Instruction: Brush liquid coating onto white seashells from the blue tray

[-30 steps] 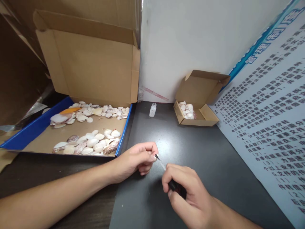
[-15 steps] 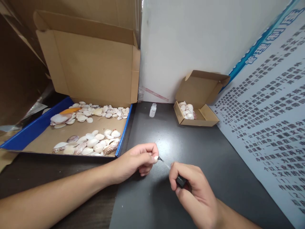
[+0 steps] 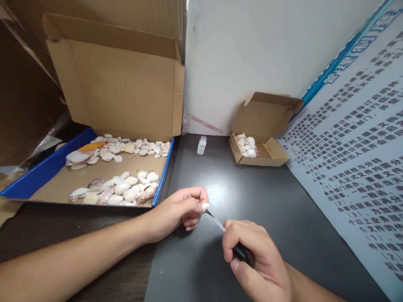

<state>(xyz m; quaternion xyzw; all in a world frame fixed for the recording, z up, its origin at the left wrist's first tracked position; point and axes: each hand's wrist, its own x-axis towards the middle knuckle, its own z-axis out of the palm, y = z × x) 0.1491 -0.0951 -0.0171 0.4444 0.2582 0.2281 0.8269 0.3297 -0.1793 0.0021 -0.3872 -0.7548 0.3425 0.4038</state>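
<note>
Between the thumb and forefinger of my left hand [image 3: 181,212] is a small white seashell [image 3: 205,206], mostly covered by the fingers. My right hand [image 3: 256,253] is closed around the black cap-handle of a small brush [image 3: 217,222] with a thin clear stem. Its dark bristle tip touches the shell or lies right at its edge. Farther back on the dark table stands an uncapped small glass bottle [image 3: 202,145] with a pale label, upright.
To the left, an open blue-sided cardboard box [image 3: 52,176] holds several groups of shells [image 3: 126,186]. A smaller open cardboard box [image 3: 264,161] with white shells [image 3: 248,145] stands at the back right. A printed poster [image 3: 355,138] borders the right side; a white panel [image 3: 245,54] rises behind.
My right hand has shifted slightly, tilting the brush so more of its stem shows and its tip sits lower on the shell. My left hand has barely moved.
</note>
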